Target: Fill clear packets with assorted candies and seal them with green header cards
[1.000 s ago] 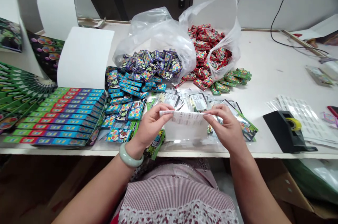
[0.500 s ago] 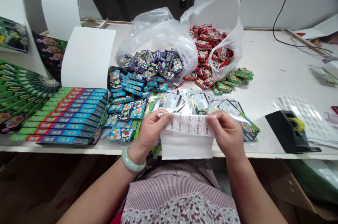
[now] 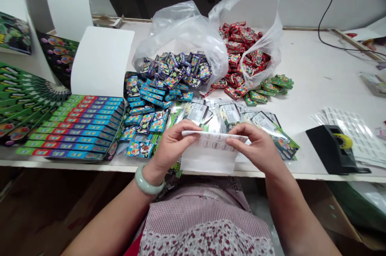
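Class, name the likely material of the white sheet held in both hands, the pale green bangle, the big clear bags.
White sheet: matt paper, seemingly; it curls where pinched. Pale green bangle: perhaps jade or glass; smooth, glossy, translucent. Big clear bags: thin plastic film; crinkled, shiny, see-through.

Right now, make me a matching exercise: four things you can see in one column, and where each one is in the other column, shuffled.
Things
1 tape dispenser
2 green bangle
3 sticker sheet
4 red packets

Places
A pinched between left hand and right hand
B heaped in a clear plastic bag
C on the table, far right
D worn on the left wrist

Pairs: 1-C, 2-D, 3-A, 4-B
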Motion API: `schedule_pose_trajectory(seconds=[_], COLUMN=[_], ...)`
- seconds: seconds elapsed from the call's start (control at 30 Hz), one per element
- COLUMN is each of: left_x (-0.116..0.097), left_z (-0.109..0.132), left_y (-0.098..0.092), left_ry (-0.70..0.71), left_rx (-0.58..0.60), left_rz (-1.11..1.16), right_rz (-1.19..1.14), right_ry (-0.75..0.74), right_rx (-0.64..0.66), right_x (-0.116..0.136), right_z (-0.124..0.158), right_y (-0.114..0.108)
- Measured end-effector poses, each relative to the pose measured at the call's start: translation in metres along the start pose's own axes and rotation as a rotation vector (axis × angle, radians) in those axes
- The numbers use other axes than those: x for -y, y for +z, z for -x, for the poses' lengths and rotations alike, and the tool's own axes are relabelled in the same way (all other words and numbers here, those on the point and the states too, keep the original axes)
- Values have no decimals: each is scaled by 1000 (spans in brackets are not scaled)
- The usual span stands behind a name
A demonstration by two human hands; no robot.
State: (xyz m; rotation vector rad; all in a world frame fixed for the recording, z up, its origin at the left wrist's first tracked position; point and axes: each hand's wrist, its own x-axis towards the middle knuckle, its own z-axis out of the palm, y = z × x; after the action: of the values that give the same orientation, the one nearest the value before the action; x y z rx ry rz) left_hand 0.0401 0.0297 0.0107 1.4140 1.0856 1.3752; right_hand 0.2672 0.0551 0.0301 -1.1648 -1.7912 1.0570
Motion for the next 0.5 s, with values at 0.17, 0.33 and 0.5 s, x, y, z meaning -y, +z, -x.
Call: schedule_pose_trajectory(seconds=[0.17, 0.33, 0.5], left_x=[0, 3, 2], left_z=[-2, 0, 0], left_y=[-1, 3, 5], left_ry=[-64, -177, -194], left_rx=[23, -35, -30], left_rz=[-12, 20, 6], right_rz=[41, 67, 57], right_ry=[-42, -56, -41], right_rx=[18, 41, 27], right_x=[3, 2, -2], right_z=[2, 5, 6], right_y=[1, 1, 1])
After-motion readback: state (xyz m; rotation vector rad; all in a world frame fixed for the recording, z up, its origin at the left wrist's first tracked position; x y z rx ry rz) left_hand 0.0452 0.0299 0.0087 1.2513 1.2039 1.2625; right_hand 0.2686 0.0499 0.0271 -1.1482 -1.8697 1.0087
